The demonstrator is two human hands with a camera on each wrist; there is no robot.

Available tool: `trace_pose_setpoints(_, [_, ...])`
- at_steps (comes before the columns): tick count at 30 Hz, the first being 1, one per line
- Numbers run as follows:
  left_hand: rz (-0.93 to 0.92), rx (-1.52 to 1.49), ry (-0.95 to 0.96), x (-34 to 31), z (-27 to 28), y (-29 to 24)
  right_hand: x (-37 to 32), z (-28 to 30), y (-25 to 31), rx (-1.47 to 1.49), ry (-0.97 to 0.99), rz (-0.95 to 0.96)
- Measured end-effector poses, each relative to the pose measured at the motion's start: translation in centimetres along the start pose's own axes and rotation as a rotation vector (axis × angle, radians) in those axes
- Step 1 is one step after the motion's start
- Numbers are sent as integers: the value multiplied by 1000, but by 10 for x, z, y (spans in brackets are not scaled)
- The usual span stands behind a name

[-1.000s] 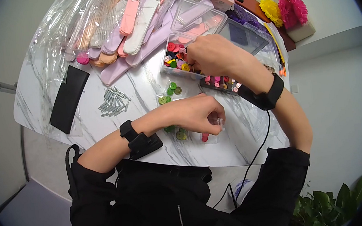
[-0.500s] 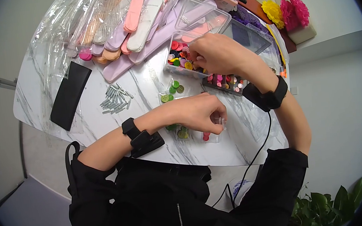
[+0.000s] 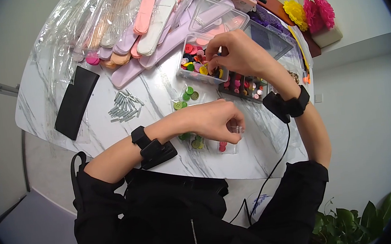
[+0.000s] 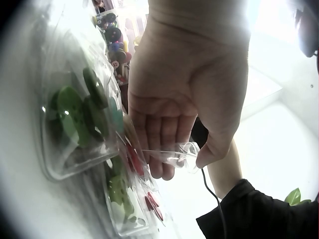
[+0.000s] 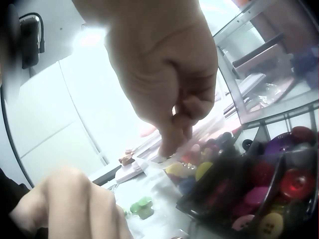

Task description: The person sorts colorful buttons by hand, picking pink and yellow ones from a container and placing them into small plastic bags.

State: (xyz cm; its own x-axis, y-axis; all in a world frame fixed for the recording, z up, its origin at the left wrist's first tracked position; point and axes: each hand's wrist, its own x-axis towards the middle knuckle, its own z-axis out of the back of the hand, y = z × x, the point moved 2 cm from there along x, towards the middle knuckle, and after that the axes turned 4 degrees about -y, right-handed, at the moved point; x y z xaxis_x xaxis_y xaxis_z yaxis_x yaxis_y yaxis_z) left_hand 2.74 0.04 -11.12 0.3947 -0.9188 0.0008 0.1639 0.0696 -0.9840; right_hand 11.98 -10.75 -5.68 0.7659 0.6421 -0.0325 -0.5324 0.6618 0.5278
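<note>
My left hand (image 3: 215,122) pinches the upper edge of a small clear plastic bag (image 3: 230,149) between thumb and fingers. Red buttons (image 4: 154,206) show low in that bag in the left wrist view. Further right and away from me, my right hand (image 3: 241,56) reaches over a clear plastic box (image 3: 194,77) of mixed coloured buttons (image 3: 190,57). Its thumb and fingers are curled down, tips at the buttons; I cannot tell whether a button sits between them. Beside my left hand lie clear bags with green buttons (image 3: 186,94).
A dark divided tray (image 5: 224,186) of buttons adjoins the clear box, whose lid (image 3: 219,15) stands raised. Metal pins (image 3: 126,106) and a black folded case (image 3: 76,102) lie leftward. Pastel sticks (image 3: 155,25) in plastic wrap are heaped at the back. A cable (image 3: 277,161) hangs from my right wrist.
My right hand has lifted slightly and turned over the button box, showing more of its thumb and the buttons beneath. My left hand has kept its pinch on the bag, almost still.
</note>
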Motion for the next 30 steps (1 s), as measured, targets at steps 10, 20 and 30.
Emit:
trace_pose_setpoints(10, [-1,-19,4,1,-1,2,-1,1,-5,193,-64,-179])
trace_pose_setpoints(20, [-196,-189,-353,8,9,8,-98,31,15,465,-448,-202])
trace_pose_setpoints(30, [-60,-280,-371,4,9,-5,-146,17,29,3,-513,53])
